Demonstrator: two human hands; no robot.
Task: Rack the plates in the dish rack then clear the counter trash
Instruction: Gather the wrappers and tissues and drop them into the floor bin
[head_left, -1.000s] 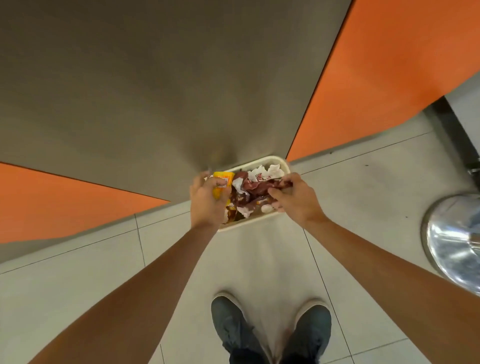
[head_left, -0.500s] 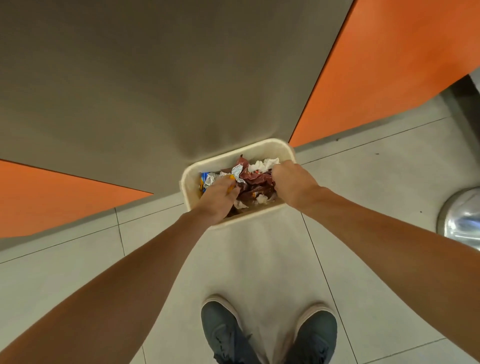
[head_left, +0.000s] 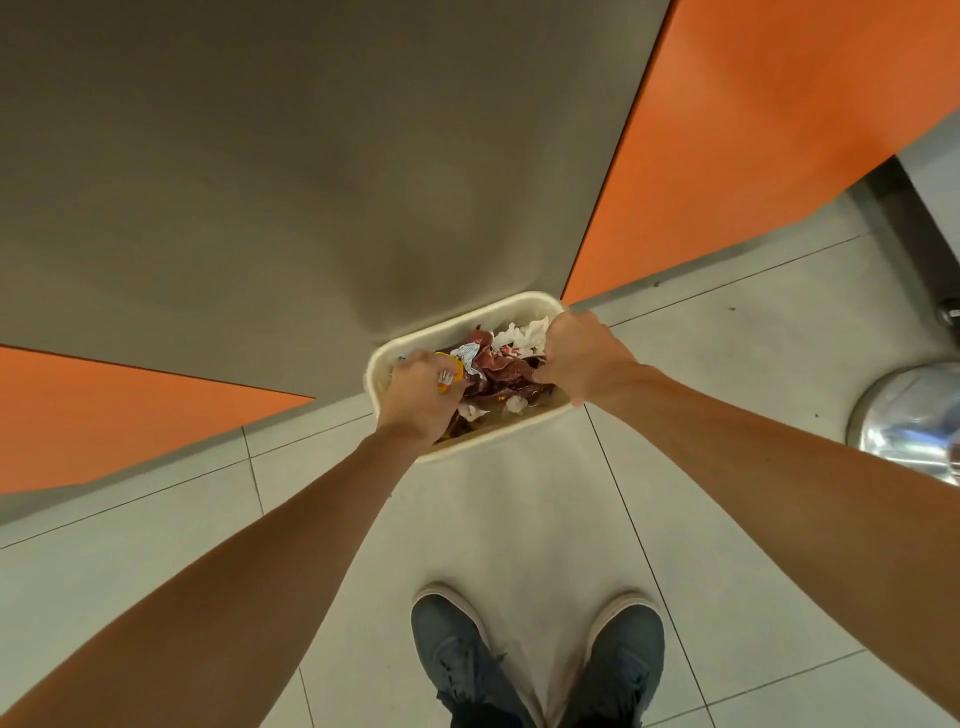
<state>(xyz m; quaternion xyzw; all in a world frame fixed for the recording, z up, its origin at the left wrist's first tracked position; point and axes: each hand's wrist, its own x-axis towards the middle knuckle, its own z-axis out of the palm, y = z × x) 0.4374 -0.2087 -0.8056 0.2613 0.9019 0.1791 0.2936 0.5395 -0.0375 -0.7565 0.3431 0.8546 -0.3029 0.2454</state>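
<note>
Brimming cream bin (head_left: 470, 323): crumpled wrappers (head_left: 506, 371), possibly white tissue (head_left: 521, 335).

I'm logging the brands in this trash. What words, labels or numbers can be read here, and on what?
Nothing here reads clearly.
On the yellow wrapper in the left hand: red and white print, too blurred to read.
On the white paper in the tray: red marks, too small to read.
On the shoes, floor and orange panels: no lettering visible.
</note>
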